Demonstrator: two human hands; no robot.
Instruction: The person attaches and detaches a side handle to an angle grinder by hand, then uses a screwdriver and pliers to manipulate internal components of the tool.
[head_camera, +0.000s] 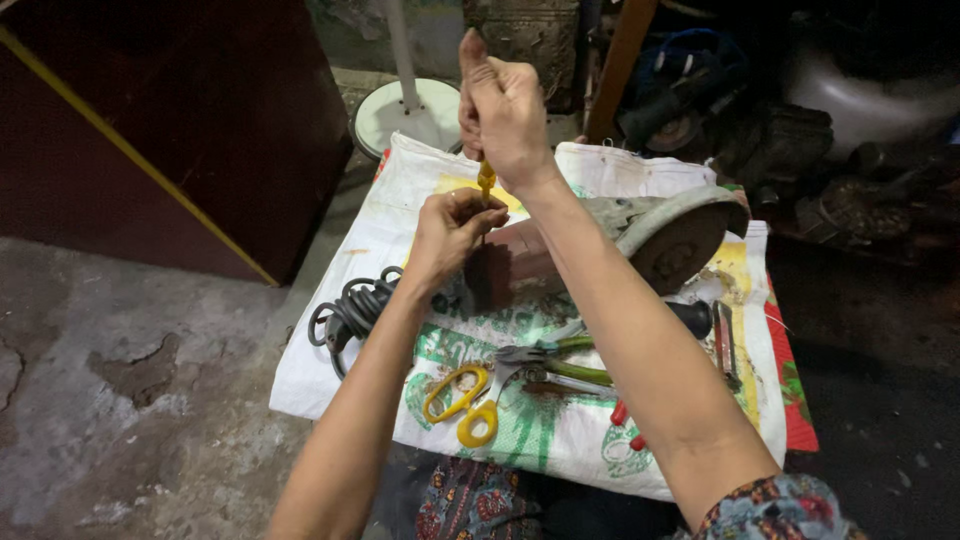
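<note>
Right hand: the right hand (505, 115) is closed in a fist round the top of a yellow-handled screwdriver (486, 182), at 12 o'clock over the sack.
Left hand: the left hand (452, 232) is curled narrow at the tool's lower shaft, on or just above the end of the motor housing (530, 265); the tip is hidden.
Motor housing: a rusty round body lying on its side on the white sack (560, 430), its wide end toward 2 o'clock.
Slip risk: if the tip jumps off under a hard push, it would likely strike the left fingers, since they sit right beside it.
Roll risk: the round body may turn on the soft sack.
Clutter: yellow scissors (465, 400), green-handled pliers (560, 360) and a coiled black cable (355, 310) lie near the forearms and could snag.
</note>
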